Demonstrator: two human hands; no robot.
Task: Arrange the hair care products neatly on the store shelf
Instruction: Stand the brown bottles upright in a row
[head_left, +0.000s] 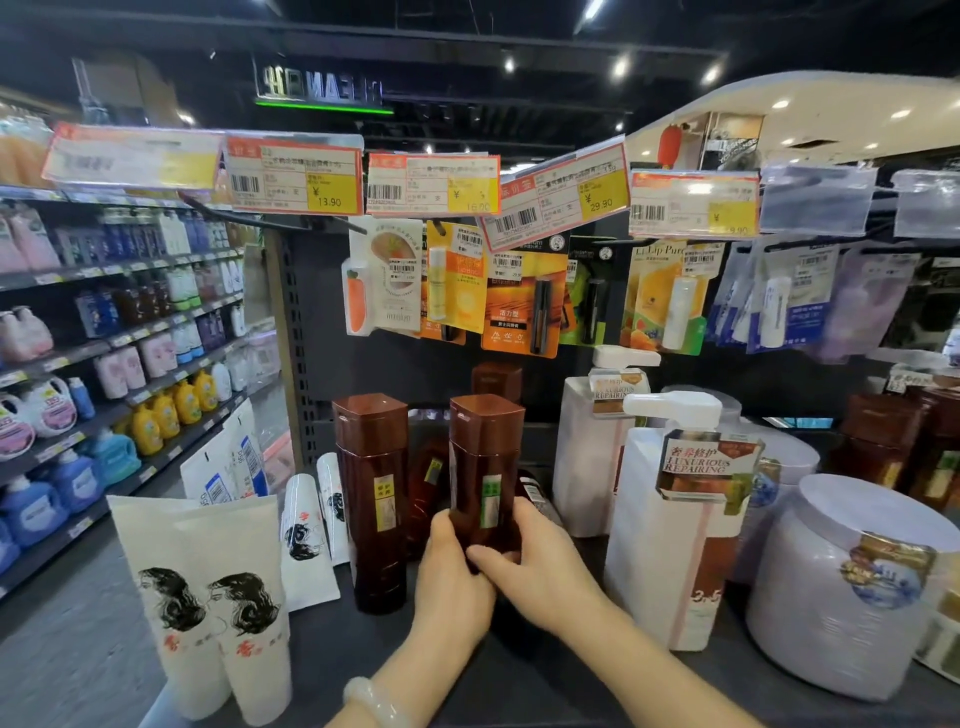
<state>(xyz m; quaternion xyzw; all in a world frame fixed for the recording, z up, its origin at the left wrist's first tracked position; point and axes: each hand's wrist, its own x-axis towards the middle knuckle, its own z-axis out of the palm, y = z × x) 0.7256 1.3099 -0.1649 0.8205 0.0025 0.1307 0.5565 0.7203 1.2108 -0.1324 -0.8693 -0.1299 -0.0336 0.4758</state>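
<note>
At the far left of the dark store shelf (545, 691), two white tubes (208, 597) printed with a black-haired head are standing upright at the front edge, with more white tubes (306, 535) leaning just behind them. Next to these, a tall brown bottle (375, 499) with a yellow label is standing upright by itself. The left hand (451, 577), with a pale bracelet (375, 701) sitting on its wrist, is closing around the lower left side of a second brown bottle (485, 467) with a green label, while the right hand (540, 558) is wrapping its fingers around the lower right side and front of that same bottle; both hands are gripping it, and it is standing upright near the middle of the shelf, with other brown bottles partly hidden behind it. Further right, two white pump bottles (675, 525) with "Luxurious Repairing" tags are standing one behind the other, and a pale lilac tub (852, 587) is sitting at the right end. Above, lip balm packs (524, 301) are hanging under yellow price tags (296, 174).
</note>
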